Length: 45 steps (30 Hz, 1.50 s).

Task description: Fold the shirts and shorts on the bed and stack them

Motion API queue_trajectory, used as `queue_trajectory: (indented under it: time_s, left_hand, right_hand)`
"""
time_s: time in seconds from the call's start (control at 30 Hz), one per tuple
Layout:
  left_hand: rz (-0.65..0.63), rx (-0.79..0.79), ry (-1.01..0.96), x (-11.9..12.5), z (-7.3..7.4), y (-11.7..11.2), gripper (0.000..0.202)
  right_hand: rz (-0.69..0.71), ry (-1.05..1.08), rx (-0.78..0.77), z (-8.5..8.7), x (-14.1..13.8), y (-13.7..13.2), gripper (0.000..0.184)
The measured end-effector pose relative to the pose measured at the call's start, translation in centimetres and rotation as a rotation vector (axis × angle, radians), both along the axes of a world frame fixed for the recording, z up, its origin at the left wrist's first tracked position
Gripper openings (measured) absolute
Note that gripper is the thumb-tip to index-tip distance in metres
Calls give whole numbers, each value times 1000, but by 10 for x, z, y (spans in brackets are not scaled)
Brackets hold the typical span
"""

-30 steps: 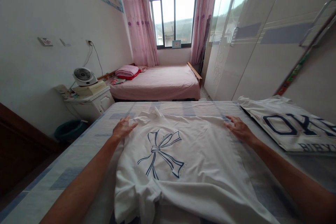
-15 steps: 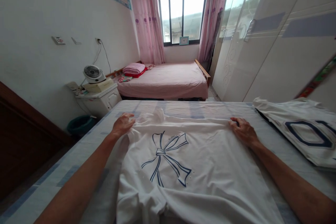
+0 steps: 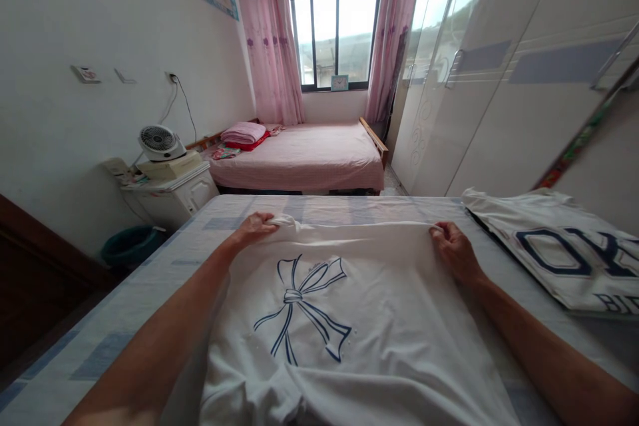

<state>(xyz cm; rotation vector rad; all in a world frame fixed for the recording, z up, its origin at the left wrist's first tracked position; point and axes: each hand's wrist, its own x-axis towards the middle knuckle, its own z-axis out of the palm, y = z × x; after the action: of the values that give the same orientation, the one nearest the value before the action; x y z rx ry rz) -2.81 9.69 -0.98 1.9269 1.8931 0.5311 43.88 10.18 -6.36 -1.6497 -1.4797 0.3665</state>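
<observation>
Spread in front of me is a white T-shirt point(image 3: 389, 306) with a dark blue bow print, its near part wrinkled. My left hand point(image 3: 255, 229) grips the far left corner, where the cloth is bunched at the fingertips. At the far right corner, my right hand point(image 3: 452, 249) pinches the edge between thumb and fingers. The far edge runs nearly straight between both hands. Under the shirt lies a bed with a blue and white checked sheet point(image 3: 164, 293).
A folded white garment with dark letters point(image 3: 554, 253) lies on the right of the bed. Beyond stands a second bed with a pink sheet point(image 3: 319, 153). A fan point(image 3: 160, 141) sits on a white bedside cabinet point(image 3: 192, 196), near a green bin point(image 3: 130, 245). White wardrobes point(image 3: 499, 113) line the right.
My left hand has moved inward and taken hold of the shirt's far left corner. The right fingers have closed on the right corner. The view has turned slightly right.
</observation>
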Motion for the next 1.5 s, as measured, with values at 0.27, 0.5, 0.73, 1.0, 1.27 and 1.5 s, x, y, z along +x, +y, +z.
queue_trajectory:
  time_s: [0.27,0.5,0.73,1.0,1.27,1.5]
  left_hand:
    - [166,490,-173,-10,60,2,29]
    - [417,514,89,12,37,53,51]
    - [-60,294,-42,-5,-7,-59,37]
    - [-266,-17,-84,-28,-8,-223,66]
    - [-186,37,-31,12,-35,-230,31]
    - [-47,220,-262,22,9,-201,24]
  right_hand:
    - [-3,119,135,63,-8,38,27]
    - [-129,-110,52,67,-33,98,35]
    - [241,-257,-24,24,-8,1,35]
    - [470,-243,-353,23,47,-150,43]
    - [612,-429,-177,4,31,-183,24]
    - [330,-260,-6,41,21,-164,31]
